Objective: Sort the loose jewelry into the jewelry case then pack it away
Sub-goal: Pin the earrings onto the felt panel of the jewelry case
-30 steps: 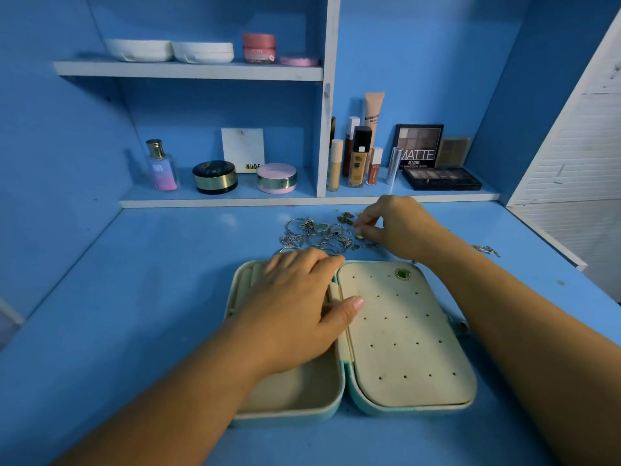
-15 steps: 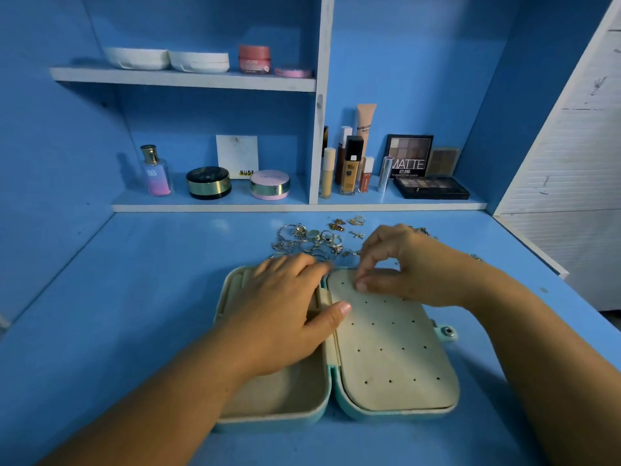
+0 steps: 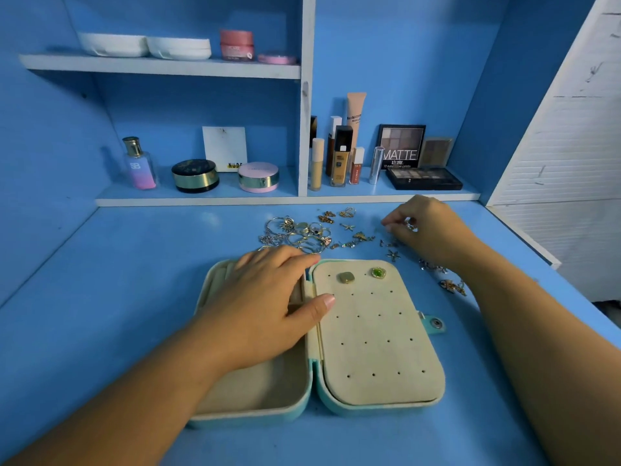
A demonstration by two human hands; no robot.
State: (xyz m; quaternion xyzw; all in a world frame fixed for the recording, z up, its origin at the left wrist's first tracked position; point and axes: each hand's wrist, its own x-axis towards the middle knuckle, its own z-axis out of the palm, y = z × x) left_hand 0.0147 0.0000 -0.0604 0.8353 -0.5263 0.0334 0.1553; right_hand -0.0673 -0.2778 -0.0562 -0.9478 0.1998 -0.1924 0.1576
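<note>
Jewelry case [image 3: 379, 348] under my flat, loose-fingered left hand [image 3: 268, 307]; my right hand [image 3: 426, 227] tight in a pinch on a small silver piece [image 3: 410, 225].

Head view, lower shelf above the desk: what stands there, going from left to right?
Left to right: perfume bottle → black-and-gold compact → pink compact → concealer tube → foundation bottle → lip gloss → silver tube → open eyeshadow palette.

"MATTE" on palette [image 3: 401, 146]; "NUDE" on card [image 3: 225, 148]; "SB" on bottle [image 3: 138, 164]

Bare forearms [image 3: 134, 398], left hand [image 3: 265, 307], right hand [image 3: 430, 227], short rounded thumbnail [image 3: 328, 301].
</note>
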